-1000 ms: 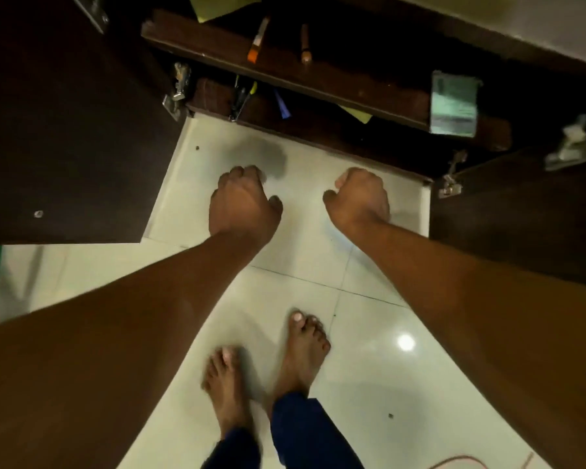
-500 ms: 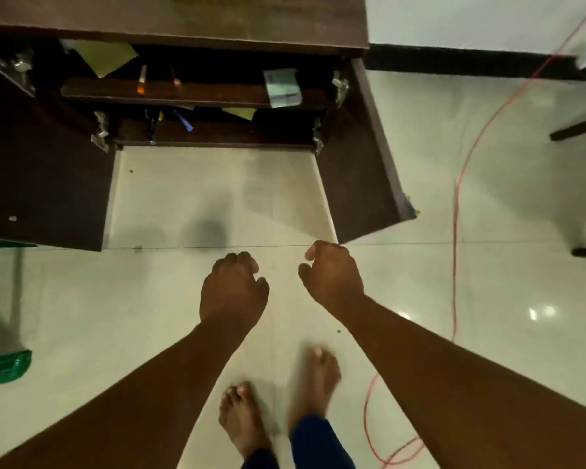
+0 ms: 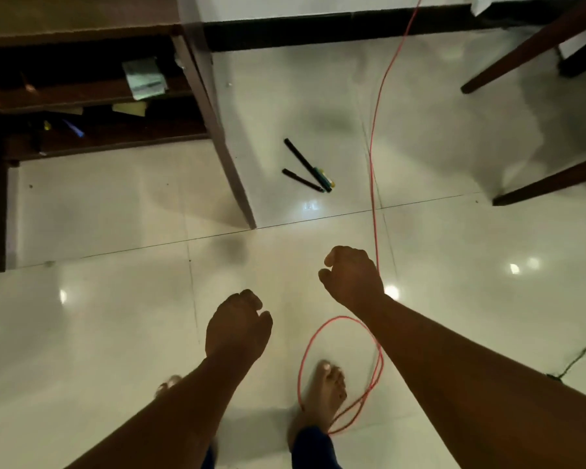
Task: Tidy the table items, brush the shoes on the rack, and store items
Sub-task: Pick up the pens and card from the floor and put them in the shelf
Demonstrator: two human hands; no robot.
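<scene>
Currently both hands hang over the glossy white tiled floor (image 3: 115, 333), holding nothing: left hand (image 3: 237, 328) fingers curled together, right hand (image 3: 352, 277) fingers curled likewise. Two black pens (image 3: 307, 170) lie on the floor, far-centre, between the open dark wooden cabinet door (image 3: 214, 130) and the red cable (image 3: 374, 157).

Left hand (image 3: 237, 328) and right hand (image 3: 352, 277) curled, empty, above tiled floor (image 3: 115, 316). Open cabinet (image 3: 92, 96) upper left; pens (image 3: 308, 167) beside red cable (image 3: 374, 164).
</scene>
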